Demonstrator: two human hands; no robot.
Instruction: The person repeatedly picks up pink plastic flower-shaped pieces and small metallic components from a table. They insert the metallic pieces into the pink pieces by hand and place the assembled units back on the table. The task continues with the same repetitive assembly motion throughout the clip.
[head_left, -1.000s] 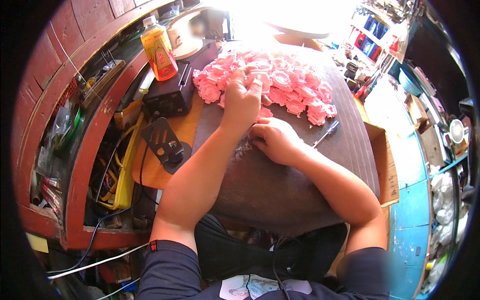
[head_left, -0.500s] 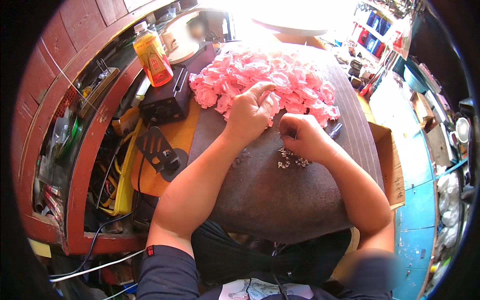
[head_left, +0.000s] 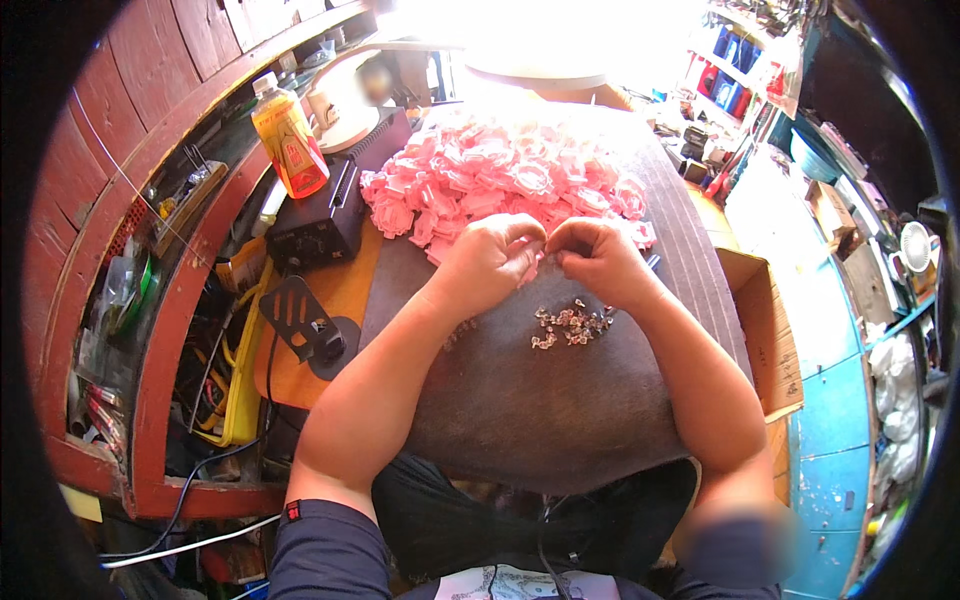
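My left hand (head_left: pixel 488 265) is closed on a pink artificial flower (head_left: pixel 530 274), which shows only in part between its fingers. Fingertip to fingertip with it, my right hand (head_left: pixel 602 262) is pinched closed. Whatever those right fingers hold is hidden or too small to name. Just below the hands, a little heap of small shiny clear pieces (head_left: pixel 575 324) lies on the dark cloth-covered work surface (head_left: pixel 520 410). Beyond the hands spreads a large pile of pink artificial flowers (head_left: pixel 500 165). A small dark object (head_left: pixel 653 261) sits by my right wrist.
At left are a black box-shaped device (head_left: pixel 318 225), a bottle of orange drink (head_left: pixel 290 140), a black stand (head_left: pixel 305 325) and a yellow crate (head_left: pixel 240 390). An open cardboard box (head_left: pixel 765 320) stands right of the work surface, beside blue cabinets (head_left: pixel 830 400).
My right hand has risen from the heap of small clear pieces and met my left hand at the flower. The heap is now uncovered. The whole view has shifted slightly.
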